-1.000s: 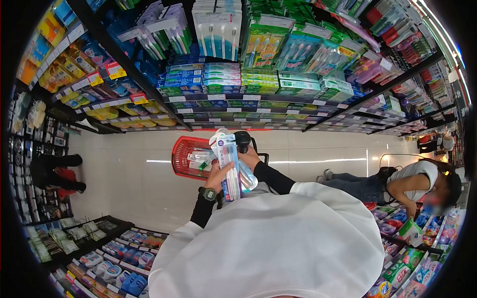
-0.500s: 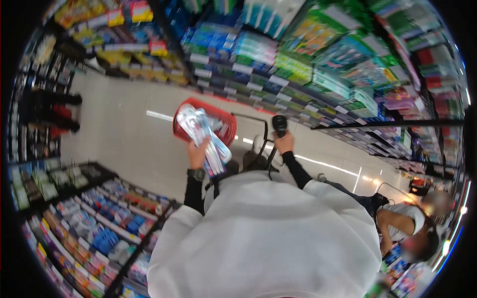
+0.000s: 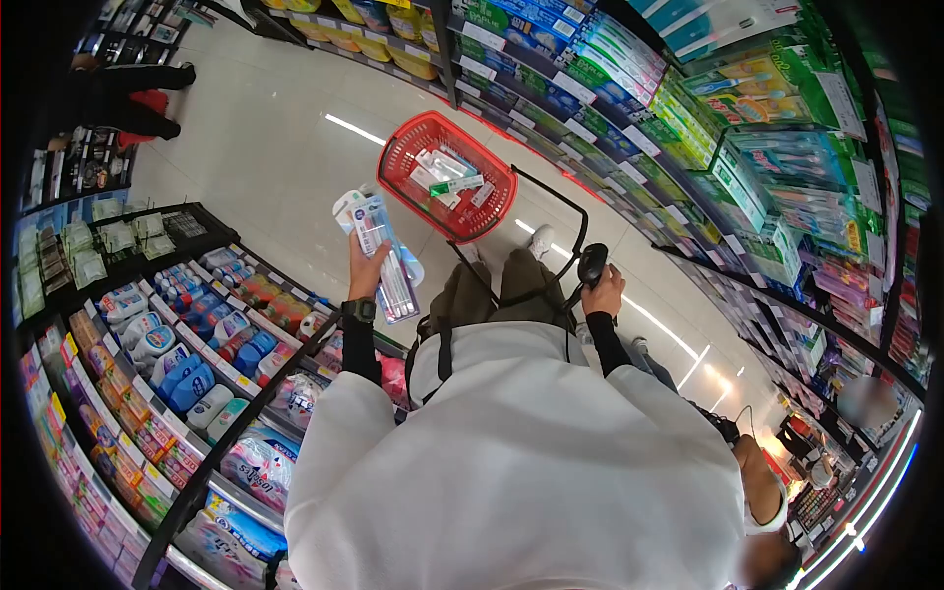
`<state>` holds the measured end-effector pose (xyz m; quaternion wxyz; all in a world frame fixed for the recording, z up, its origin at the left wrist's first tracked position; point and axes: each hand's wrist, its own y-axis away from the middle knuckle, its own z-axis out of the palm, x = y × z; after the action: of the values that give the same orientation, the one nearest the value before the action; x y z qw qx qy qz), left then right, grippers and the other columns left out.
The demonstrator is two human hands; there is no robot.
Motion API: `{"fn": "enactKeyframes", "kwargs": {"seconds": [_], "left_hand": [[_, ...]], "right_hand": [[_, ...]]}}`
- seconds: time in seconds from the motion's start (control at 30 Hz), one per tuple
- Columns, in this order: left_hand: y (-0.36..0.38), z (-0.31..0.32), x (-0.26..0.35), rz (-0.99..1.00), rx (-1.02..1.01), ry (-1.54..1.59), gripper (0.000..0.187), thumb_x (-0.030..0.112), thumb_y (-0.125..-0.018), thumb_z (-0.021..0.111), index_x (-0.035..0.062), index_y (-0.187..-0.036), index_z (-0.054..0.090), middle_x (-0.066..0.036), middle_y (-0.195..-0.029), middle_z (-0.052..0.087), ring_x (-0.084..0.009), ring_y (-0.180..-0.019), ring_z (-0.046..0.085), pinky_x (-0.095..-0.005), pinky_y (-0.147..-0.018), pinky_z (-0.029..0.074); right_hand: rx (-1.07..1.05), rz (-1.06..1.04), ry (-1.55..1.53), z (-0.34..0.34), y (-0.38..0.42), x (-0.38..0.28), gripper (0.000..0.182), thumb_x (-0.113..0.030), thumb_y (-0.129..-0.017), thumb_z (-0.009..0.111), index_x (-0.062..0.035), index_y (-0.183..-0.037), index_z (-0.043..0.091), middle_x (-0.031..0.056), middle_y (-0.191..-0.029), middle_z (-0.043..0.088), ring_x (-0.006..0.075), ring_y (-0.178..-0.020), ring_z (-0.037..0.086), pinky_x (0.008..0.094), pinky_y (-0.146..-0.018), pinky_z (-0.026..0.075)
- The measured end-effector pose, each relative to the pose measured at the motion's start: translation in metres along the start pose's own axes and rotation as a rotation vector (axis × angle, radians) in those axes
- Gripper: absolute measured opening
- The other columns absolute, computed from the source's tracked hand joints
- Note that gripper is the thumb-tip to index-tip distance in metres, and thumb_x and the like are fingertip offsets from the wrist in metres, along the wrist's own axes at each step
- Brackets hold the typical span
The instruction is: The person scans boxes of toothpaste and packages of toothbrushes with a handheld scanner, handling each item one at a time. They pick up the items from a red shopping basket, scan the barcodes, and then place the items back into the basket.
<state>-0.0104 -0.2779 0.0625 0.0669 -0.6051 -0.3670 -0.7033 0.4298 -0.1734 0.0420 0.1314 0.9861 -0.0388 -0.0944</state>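
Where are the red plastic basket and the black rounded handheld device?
Red plastic basket (image 3: 397, 157), head view, on its perforated wall.
Black rounded handheld device (image 3: 592, 263), head view, on its wide end.

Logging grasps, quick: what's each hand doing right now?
Left hand: closed on packaged toothbrushes.
Right hand: closed around a black handheld device; what it is, I can't tell.

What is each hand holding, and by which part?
The left hand holds toothbrush packs by a long edge, near the middle; the right hand holds a black handheld device below its rounded head.
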Motion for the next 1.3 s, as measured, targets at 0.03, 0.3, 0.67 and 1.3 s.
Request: {"fn": "enactKeyframes", "kwargs": {"seconds": [0.03,0.3,0.67,1.3], "left_hand": [[-0.001,0.007,-0.004,-0.023,-0.007,-0.001,0.053,0.008,-0.084,0.065,0.0053,-0.129,0.036,-0.008,-0.108,0.056,-0.0149,-0.093,0.057,-0.0296,-0.081,0.048],[-0.045,0.073,-0.060,-0.083,0.066,0.095,0.047,0.005,-0.080,0.070,0.0045,-0.118,0.042,-0.008,-0.104,0.058,-0.0163,-0.091,0.059,-0.0308,-0.079,0.049],[-0.131,0.105,-0.133,-0.163,0.051,0.183,0.039,0.001,-0.075,0.072,0.0028,-0.108,0.052,-0.008,-0.095,0.064,-0.0169,-0.081,0.063,-0.0314,-0.072,0.052],[-0.243,0.047,-0.222,-0.246,-0.179,-0.125,0.087,0.008,-0.066,0.081,-0.0028,-0.128,0.021,-0.019,-0.122,0.048,-0.0285,-0.106,0.056,-0.0379,-0.091,0.047]], "right_hand": [[0.032,0.027,-0.006,0.002,0.002,0.005,0.057,-0.010,-0.066,0.070,-0.0059,-0.120,0.053,0.0120,-0.126,0.049,0.0339,-0.112,0.048,0.0431,-0.090,0.047],[0.018,0.266,-0.185,0.021,-0.001,0.041,0.049,-0.017,-0.069,0.071,-0.0029,-0.114,0.056,0.0212,-0.092,0.064,0.0411,-0.089,0.060,0.0486,-0.081,0.048],[-0.143,-0.061,-0.032,0.011,-0.047,0.031,0.049,-0.011,-0.066,0.067,-0.0041,-0.114,0.057,0.0169,-0.107,0.062,0.0390,-0.099,0.057,0.0454,-0.086,0.048],[-0.189,0.422,-0.464,-0.001,-0.016,-0.070,0.019,-0.009,-0.070,0.065,0.0007,-0.086,0.065,0.0080,-0.077,0.067,0.0177,-0.071,0.063,0.0323,-0.065,0.048]]}}
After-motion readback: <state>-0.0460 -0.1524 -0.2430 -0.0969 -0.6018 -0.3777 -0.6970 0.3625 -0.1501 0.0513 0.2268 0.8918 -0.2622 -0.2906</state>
